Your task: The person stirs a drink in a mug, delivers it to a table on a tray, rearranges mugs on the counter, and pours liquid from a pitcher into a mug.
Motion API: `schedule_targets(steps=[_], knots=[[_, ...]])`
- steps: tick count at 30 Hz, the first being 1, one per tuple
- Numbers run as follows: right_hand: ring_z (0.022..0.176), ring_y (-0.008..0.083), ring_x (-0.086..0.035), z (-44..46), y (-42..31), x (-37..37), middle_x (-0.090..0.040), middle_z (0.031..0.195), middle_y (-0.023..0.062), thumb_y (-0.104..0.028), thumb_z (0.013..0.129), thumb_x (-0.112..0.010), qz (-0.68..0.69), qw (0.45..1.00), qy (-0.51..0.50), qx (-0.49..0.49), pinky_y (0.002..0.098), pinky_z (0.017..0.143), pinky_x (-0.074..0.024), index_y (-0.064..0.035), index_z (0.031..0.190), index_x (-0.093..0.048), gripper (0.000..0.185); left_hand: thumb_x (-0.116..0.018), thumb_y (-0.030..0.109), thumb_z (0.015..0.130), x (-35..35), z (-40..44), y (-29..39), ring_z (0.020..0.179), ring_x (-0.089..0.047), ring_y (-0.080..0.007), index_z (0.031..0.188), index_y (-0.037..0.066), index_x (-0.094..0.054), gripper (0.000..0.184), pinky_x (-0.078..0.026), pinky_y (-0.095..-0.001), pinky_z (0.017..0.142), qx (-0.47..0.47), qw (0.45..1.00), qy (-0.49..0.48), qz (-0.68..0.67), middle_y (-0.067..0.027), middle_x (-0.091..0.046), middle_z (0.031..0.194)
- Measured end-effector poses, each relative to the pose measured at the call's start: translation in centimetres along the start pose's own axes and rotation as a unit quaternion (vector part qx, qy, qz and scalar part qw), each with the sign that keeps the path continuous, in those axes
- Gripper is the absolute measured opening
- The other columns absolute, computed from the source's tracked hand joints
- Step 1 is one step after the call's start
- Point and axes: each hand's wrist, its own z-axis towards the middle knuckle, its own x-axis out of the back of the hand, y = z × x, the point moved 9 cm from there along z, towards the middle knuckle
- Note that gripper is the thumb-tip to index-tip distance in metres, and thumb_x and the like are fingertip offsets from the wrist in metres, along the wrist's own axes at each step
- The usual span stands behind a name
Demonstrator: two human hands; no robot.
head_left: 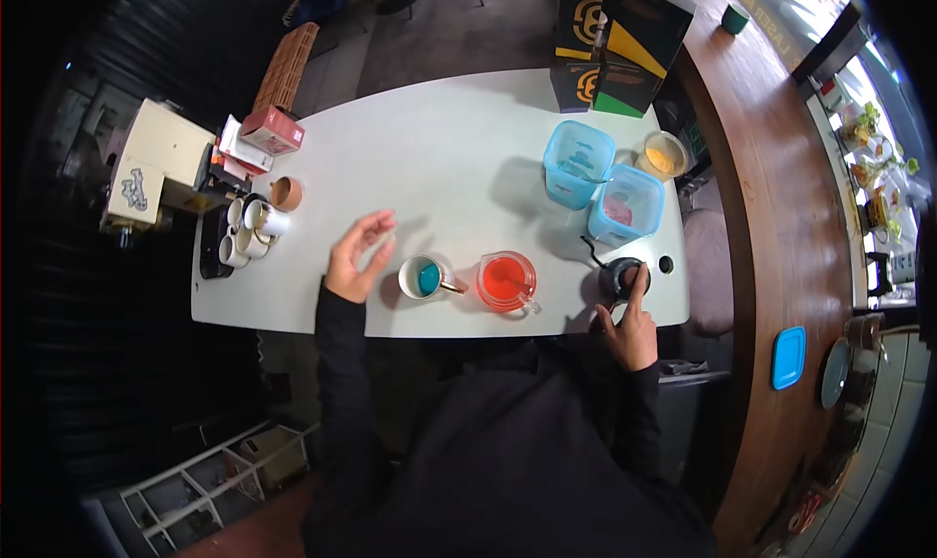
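- The near side of the black kettle [615, 279] was partly covered by the right hand [631, 333], and its handle could not be clearly made out.
- The remaining fingers of that hand were hidden from the overhead view; only the index finger [637, 291] and the thumb [607, 322] were plainly seen.
- The contents of the kettle were concealed.
- The kettle's thin curved spout [592, 251] was pointed toward the far left, and its line from body to tip was slanted from near right to far left.
- The kettle was placed upright at the near right of the white table [420, 158], beyond the right hand and just left of a dark round hole [667, 264].
- The index finger was laid along the kettle's top on the right, while the thumb was spread apart toward the left; whether the handle was enclosed could not be told.
- The left hand [358, 258] was held open, fingers apart, with nothing grasped, well apart from the kettle and just left of a white cup [408, 276] with teal inside.
- Between cup and kettle, a clear jug [528, 266] of red liquid [500, 283] was seen.
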Motion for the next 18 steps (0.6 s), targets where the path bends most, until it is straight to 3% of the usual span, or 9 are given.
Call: schedule_targets(steps=[3, 5, 8, 10, 12, 13, 15, 17, 18], knots=[[0.074, 0.0472, -0.066, -0.5, -1.2, -0.5, -0.069, 0.084, 0.0258, -0.022, 0.083, -0.073, 0.001, 0.999, 0.043, -0.033, 0.052, 0.066, -0.0519, -0.0051, 0.154, 0.01, 0.109, -0.071, 0.02, 0.09, -1.6, -1.1, -4.4, 0.123, -0.054, -0.0207, 0.134, -0.001, -0.051, 0.052, -0.04, -0.0367, 0.106, 0.036, 0.998, -0.04, -0.029, -0.0125, -0.059, 0.126], [0.067, 0.0467, -0.064, -0.7, -2.3, -0.9, -0.067, 0.074, 0.0237, -0.015, 0.081, -0.071, 0.031, 0.995, 0.086, -0.043, 0.0517, 0.062, -0.0498, -0.0033, 0.154, 0.01, 0.109, -0.079, 0.028, 0.084, -3.1, -1.7, -5.9, 0.123, -0.054, -0.0216, 0.136, -0.002, -0.049, 0.067, -0.041, -0.0363, 0.105, 0.014, 0.996, -0.091, -0.009, -0.0125, -0.059, 0.128], [0.072, 0.0473, -0.064, -0.9, -2.1, -1.6, -0.067, 0.081, 0.0266, -0.007, 0.079, -0.059, 0.008, 0.983, 0.145, -0.115, 0.0524, 0.066, -0.0494, -0.0129, 0.156, 0.007, 0.101, -0.09, 0.039, 0.068, -4.9, -1.9, -6.4, 0.126, -0.054, -0.0258, 0.139, 0.005, -0.047, 0.09, -0.044, -0.0391, 0.104, 0.035, 0.984, -0.166, -0.058, -0.0122, -0.056, 0.132], [0.074, 0.0477, -0.064, -0.9, -1.9, -2.1, -0.067, 0.085, 0.0276, -0.006, 0.079, -0.058, 0.008, 0.978, 0.161, -0.131, 0.0526, 0.067, -0.0495, -0.0158, 0.156, 0.005, 0.1, -0.091, 0.039, 0.065, -5.4, -1.7, -5.6, 0.126, -0.054, -0.0282, 0.139, 0.008, -0.047, 0.091, -0.044, -0.0406, 0.104, -0.006, 0.98, -0.199, -0.005, -0.0127, -0.055, 0.133], [0.083, 0.0481, -0.065, -1.3, -1.6, -2.0, -0.067, 0.111, 0.025, -0.004, 0.076, -0.054, 0.009, 0.965, 0.217, -0.148, 0.0531, 0.074, -0.051, -0.0242, 0.156, -0.007, 0.095, -0.094, 0.037, 0.06, -5.9, -1.8, -5.4, 0.125, -0.053, -0.0341, 0.141, 0.013, -0.045, 0.098, -0.045, -0.0435, 0.104, -0.031, 0.972, -0.226, 0.052, -0.014, -0.053, 0.135], [0.083, 0.0481, -0.065, -1.3, -1.5, -2.3, -0.067, 0.111, 0.025, -0.004, 0.076, -0.054, 0.006, 0.964, 0.218, -0.153, 0.0531, 0.074, -0.051, -0.0242, 0.156, -0.007, 0.095, -0.094, 0.037, 0.06, -5.9, -1.9, -5.8, 0.125, -0.053, -0.0341, 0.141, 0.013, -0.045, 0.098, -0.045, -0.0435, 0.104, -0.03, 0.971, -0.23, 0.048, -0.014, -0.053, 0.135], [0.09, 0.0488, -0.064, -1.4, -1.5, -2.2, -0.061, 0.126, 0.0226, -0.004, 0.077, -0.054, 0.018, 0.96, 0.24, -0.145, 0.053, 0.077, -0.0511, -0.0262, 0.156, -0.011, 0.092, -0.094, 0.034, 0.06, -5.8, -1.5, -6.2, 0.126, -0.052, -0.0338, 0.145, 0.013, -0.04, 0.102, -0.044, -0.0436, 0.105, -0.058, 0.971, -0.222, 0.07, -0.0145, -0.052, 0.136], [0.093, 0.0488, -0.064, -1.5, -1.6, -2.2, -0.06, 0.128, 0.0216, -0.003, 0.078, -0.054, 0.018, 0.956, 0.251, -0.152, 0.0529, 0.078, -0.0511, -0.0268, 0.155, -0.014, 0.09, -0.093, 0.028, 0.06, -6.2, -1.5, -7.0, 0.12, -0.058, -0.0314, 0.146, 0.013, -0.037, 0.103, -0.048, -0.0412, 0.101, -0.086, 0.966, -0.227, 0.085, -0.0133, -0.056, 0.131], [0.09, 0.0487, -0.064, -1.4, -1.7, -2.1, -0.064, 0.119, 0.0234, -0.002, 0.08, -0.054, 0.009, 0.955, 0.258, -0.146, 0.0529, 0.077, -0.0509, -0.0271, 0.156, -0.012, 0.09, -0.093, 0.026, 0.061, -6.3, -1.3, -8.0, 0.116, -0.061, -0.0296, 0.143, 0.012, -0.04, 0.1, -0.05, -0.0394, 0.098, -0.061, 0.974, -0.215, 0.043, -0.0122, -0.06, 0.125]])
